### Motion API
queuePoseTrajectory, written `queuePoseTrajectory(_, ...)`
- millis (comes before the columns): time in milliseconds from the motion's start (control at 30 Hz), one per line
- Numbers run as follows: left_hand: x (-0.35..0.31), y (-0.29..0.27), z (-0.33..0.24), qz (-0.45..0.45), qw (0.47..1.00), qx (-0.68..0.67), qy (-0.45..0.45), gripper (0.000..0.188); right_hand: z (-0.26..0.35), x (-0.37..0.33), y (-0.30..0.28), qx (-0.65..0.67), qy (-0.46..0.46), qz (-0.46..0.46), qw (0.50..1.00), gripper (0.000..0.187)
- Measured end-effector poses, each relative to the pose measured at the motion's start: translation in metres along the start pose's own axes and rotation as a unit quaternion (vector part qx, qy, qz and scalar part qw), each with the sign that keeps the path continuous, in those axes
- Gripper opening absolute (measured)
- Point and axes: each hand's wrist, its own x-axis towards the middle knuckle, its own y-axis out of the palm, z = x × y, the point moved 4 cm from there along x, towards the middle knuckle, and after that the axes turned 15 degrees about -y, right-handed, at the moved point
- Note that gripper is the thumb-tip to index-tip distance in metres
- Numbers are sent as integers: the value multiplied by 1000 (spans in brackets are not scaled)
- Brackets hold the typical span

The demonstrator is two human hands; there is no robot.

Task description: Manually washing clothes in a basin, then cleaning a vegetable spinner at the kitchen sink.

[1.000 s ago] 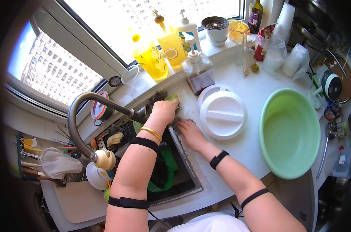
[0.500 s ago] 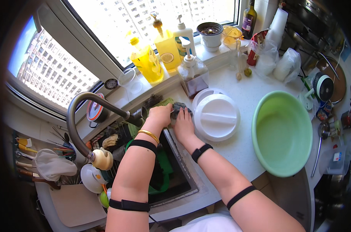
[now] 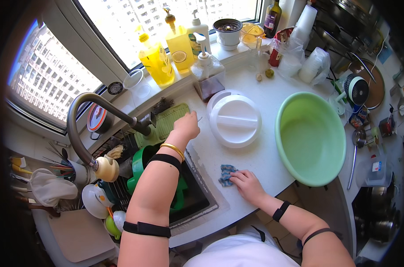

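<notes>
My left hand [image 3: 187, 126] is closed above the back right corner of the sink, beside a light green ribbed mat [image 3: 168, 118]. A thin sliver sticks out past its fingers, too small to name. On the white counter's near part my right hand [image 3: 249, 188] pinches the edge of a crumpled blue-grey cloth [image 3: 227, 175], which lies on the surface. Between the hands and farther back sits a round white lid with a bar handle [image 3: 235, 120], partly over another white piece [image 3: 216, 99]. Below my left forearm, green plastic items [image 3: 142, 167] show in the dark sink [image 3: 197, 198].
A large green basin [image 3: 311, 140] stands at the right. Behind the lid is a pump bottle of dark liquid [image 3: 208, 78]; yellow bottles [image 3: 157, 64] line the sill. A curved faucet [image 3: 73, 120] arches over the sink's left. Plastic-wrapped cups [image 3: 315, 66] stand at the back right.
My right hand has come away from my left, moving nearer and to the right with the cloth. My left hand stays by the sink's back corner. The view has shifted slightly.
</notes>
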Motion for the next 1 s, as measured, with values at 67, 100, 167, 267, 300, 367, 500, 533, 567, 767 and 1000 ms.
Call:
queuePoseTrajectory(67,-3,17,-9,112,993,-36,-7,36,-8,-6,-10,136,51,5,989,26)
queuePoseTrajectory(100,-5,26,-12,114,993,-38,-5,36,-12,0,-17,172,65,-63,981,22)
queuePoseTrajectory(167,-14,43,-15,82,990,-106,-52,42,-28,10,-23,253,164,-75,950,24)
queuePoseTrajectory(267,-29,48,-15,-38,975,-221,-8,52,-29,15,-40,176,221,-95,955,29)
queuePoseTrajectory(300,-30,48,-12,-48,971,-236,-2,63,-22,18,-48,14,175,-104,979,33)
queuePoseTrajectory(367,-37,41,-17,-66,976,-208,-7,65,-13,11,-35,12,119,-55,991,38)
queuePoseTrajectory(500,-64,27,-21,-83,977,-191,-52,71,-21,9,-7,-18,47,22,998,53)
queuePoseTrajectory(533,-75,26,-22,-93,975,-193,-64,71,-31,7,-10,-43,68,3,997,57)
queuePoseTrajectory(567,-87,23,-23,-79,966,-246,-31,67,-44,3,-13,-89,101,29,990,61)
queuePoseTrajectory(767,-207,17,2,-41,908,-400,118,45,-71,-36,-22,-140,231,-23,962,60)
queuePoseTrajectory(1000,-311,73,75,16,882,-471,-10,26,22,-10,7,-20,66,-72,995,41)
